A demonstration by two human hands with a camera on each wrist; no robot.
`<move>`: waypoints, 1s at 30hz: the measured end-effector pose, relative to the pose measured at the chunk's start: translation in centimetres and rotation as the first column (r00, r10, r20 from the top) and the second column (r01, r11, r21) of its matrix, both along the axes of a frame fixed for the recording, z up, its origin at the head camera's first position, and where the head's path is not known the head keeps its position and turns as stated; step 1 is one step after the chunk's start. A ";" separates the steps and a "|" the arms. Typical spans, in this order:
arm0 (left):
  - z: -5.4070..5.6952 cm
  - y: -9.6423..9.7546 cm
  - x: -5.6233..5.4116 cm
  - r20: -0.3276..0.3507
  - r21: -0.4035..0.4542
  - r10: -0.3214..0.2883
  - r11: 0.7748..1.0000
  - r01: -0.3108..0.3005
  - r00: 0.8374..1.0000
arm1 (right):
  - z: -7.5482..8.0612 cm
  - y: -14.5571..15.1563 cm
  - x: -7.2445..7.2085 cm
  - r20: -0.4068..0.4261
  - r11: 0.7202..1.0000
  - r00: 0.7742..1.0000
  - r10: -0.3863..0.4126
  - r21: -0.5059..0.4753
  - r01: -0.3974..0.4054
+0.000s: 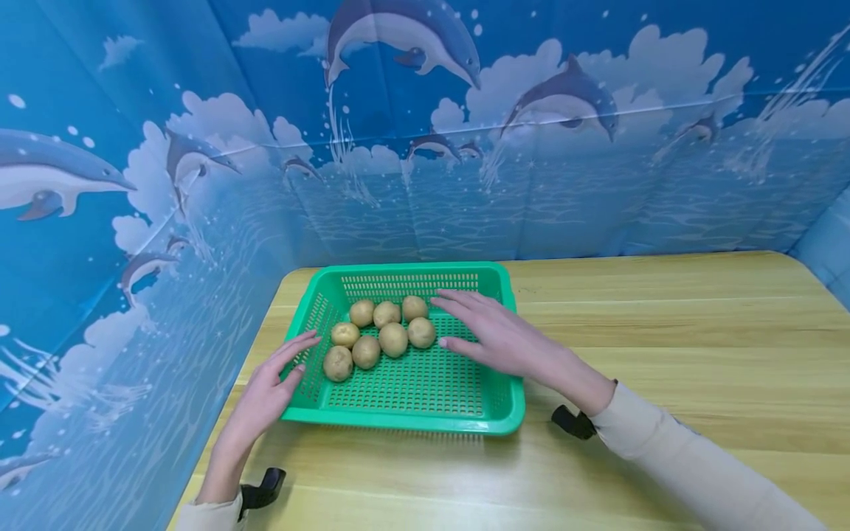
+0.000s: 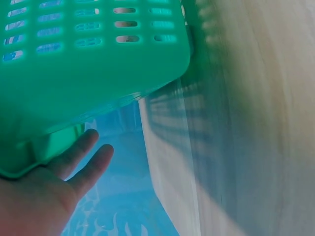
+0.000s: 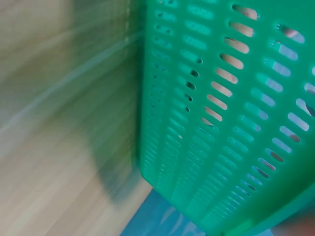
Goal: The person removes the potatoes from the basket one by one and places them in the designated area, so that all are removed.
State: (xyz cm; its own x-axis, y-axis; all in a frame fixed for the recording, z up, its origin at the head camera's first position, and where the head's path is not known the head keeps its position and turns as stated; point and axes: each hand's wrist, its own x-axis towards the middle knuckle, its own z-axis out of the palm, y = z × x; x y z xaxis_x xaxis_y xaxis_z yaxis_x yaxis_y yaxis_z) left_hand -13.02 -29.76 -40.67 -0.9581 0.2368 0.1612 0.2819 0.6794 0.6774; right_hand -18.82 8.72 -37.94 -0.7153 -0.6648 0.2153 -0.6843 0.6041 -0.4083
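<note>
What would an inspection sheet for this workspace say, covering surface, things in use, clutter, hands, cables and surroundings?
Surface: pale wood-grain table.
Things in use: green slotted basket holding eight potatoes, grouped towards its left and back.
Clutter: nothing seen.
Left hand: at the basket's left rim, fingers extended; contact unclear.
Right hand: over the basket's right side, fingers extended towards the potatoes, holding nothing.
Wrists: a black piece by each.
Cables: nothing seen.
Surroundings: blue backdrop printed with dolphins and clouds.
</note>
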 end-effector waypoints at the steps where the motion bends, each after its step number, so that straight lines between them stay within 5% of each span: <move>1: 0.0 0.0 0.0 0.002 0.001 0.001 1.000 -0.001 1.000 | 0.0 -0.1 -0.2 0.019 1.000 1.000 0.008 -0.005 -0.007; 9: -0.2 0.0 0.0 -0.006 0.016 -0.006 1.000 0.006 1.000 | 0.2 -0.9 -1.7 0.179 0.995 0.980 0.091 -0.059 -0.082; 16: -0.6 -0.3 -0.1 0.001 0.051 -0.010 0.999 0.010 1.000 | 0.0 -1.5 -3.3 0.317 0.988 0.938 0.142 -0.106 -0.114; 23: -0.6 -0.4 0.1 0.013 0.087 -0.014 0.996 0.013 1.000 | -0.3 -2.2 -4.7 0.489 0.976 0.850 0.197 -0.181 -0.123; 30: -0.6 -0.3 0.0 0.021 0.099 -0.010 0.995 0.008 1.000 | -0.8 -2.8 -6.3 0.563 0.958 0.781 0.272 -0.235 -0.164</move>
State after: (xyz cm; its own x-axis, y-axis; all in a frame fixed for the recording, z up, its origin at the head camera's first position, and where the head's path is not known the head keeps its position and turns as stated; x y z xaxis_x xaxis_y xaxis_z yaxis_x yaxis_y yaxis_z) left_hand -13.05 -30.07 -41.23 -0.9595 0.2294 0.1634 0.2722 0.6064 0.7471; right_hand -25.07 5.92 -38.70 -0.5796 -0.8114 -0.0754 -0.3870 0.3555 -0.8508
